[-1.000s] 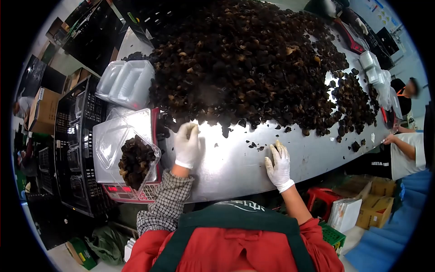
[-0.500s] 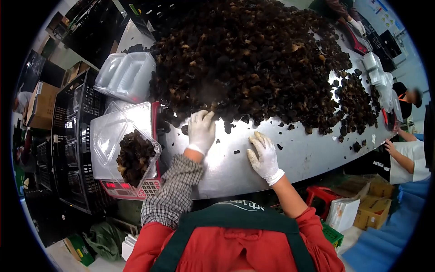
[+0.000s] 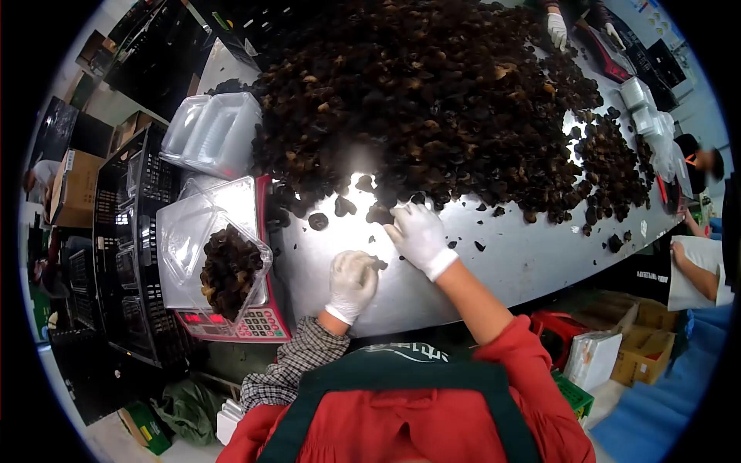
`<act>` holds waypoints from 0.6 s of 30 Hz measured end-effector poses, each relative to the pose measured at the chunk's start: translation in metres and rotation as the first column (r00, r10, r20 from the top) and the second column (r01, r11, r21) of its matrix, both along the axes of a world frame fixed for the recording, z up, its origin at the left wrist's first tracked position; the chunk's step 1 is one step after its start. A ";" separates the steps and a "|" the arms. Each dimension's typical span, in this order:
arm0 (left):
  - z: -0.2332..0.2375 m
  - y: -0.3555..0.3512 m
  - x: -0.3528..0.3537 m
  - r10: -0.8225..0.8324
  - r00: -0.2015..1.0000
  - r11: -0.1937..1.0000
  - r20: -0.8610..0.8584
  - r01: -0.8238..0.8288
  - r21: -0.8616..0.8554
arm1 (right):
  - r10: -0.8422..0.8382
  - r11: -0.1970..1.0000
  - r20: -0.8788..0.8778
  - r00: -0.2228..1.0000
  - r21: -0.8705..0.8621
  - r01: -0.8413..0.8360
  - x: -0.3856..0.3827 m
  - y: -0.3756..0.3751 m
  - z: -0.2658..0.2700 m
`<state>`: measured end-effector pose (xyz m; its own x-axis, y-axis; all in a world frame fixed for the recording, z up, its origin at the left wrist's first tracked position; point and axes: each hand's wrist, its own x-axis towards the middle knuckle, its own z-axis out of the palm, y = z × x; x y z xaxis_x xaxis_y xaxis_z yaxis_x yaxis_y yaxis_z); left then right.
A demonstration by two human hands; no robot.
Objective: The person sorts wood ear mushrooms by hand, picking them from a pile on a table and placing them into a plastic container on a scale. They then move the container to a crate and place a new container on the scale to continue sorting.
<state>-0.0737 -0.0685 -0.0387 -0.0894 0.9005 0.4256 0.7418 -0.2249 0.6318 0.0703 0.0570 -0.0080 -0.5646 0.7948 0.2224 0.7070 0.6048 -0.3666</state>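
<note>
My left hand (image 3: 353, 285), in a white glove, is closed near the table's front edge. A small dark piece of wood ear mushroom (image 3: 379, 264) sticks out from its fingertips. Further forward, my gloved right hand (image 3: 421, 238) has its fingers bent around the edge of a dark wood ear piece (image 3: 379, 214) at the pile's near side. The big heap of wood ear mushrooms (image 3: 417, 108) spreads beyond both hands. To the left, a clear plastic tray holds a clump of wood ear mushrooms (image 3: 231, 270) on a digital scale (image 3: 171, 270).
Stacked clear trays (image 3: 220, 135) stand behind the scale. Black crates (image 3: 127, 247) line the left side. Across the metal table (image 3: 494, 270), a co-worker's gloved hand (image 3: 556, 31) is over the heap, near another scale (image 3: 606, 58). Another person's arm (image 3: 693, 270) shows at right.
My left hand has drawn back from the pile toward the table edge, a small piece in its fingers. My right hand has moved left and forward to the pile. The co-worker's hand reaches over the heap.
</note>
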 end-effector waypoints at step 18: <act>0.008 0.047 -0.009 0.114 0.979 0.987 -0.169 -0.130 -0.090 | -0.491 0.789 -0.703 0.515 -0.609 -0.078 0.017 0.106 0.094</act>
